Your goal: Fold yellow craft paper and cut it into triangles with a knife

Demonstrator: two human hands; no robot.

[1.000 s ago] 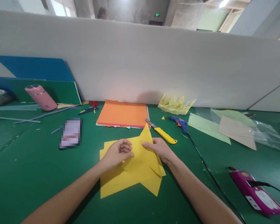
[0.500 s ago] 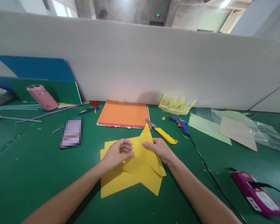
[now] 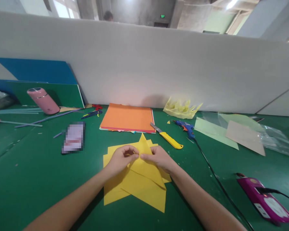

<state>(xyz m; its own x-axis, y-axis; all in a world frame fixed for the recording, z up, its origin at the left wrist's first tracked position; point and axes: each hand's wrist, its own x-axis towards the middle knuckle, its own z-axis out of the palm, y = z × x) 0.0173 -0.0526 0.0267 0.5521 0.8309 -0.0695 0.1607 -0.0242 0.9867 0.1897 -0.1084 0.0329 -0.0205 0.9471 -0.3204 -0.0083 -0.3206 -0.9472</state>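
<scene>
A yellow sheet of paper (image 3: 148,170), partly folded with a pointed tip at the top, is between my hands. My right hand (image 3: 162,158) is closed on its right side, thumb in front and the other fingers behind. With thumb and fingertips pinched together, my left hand (image 3: 123,158) holds the sheet's left edge; its exact contact is partly hidden. Beneath lie more yellow sheets (image 3: 112,192) on the green table (image 3: 91,199). A yellow utility knife (image 3: 171,140) with its blade out rests just beyond my right hand.
Orange paper (image 3: 128,117) tops a coloured stack farther back. A blue glue gun (image 3: 186,127), a pale yellow paper crown (image 3: 180,109) and a magenta power strip (image 3: 265,199) are to the right. A phone (image 3: 74,137) and a pink bottle (image 3: 43,101) are left.
The folded sheet's tip has shifted left and down. My right hand has moved left with it, and my left thumb and fingers have closed together at the sheet's left edge.
</scene>
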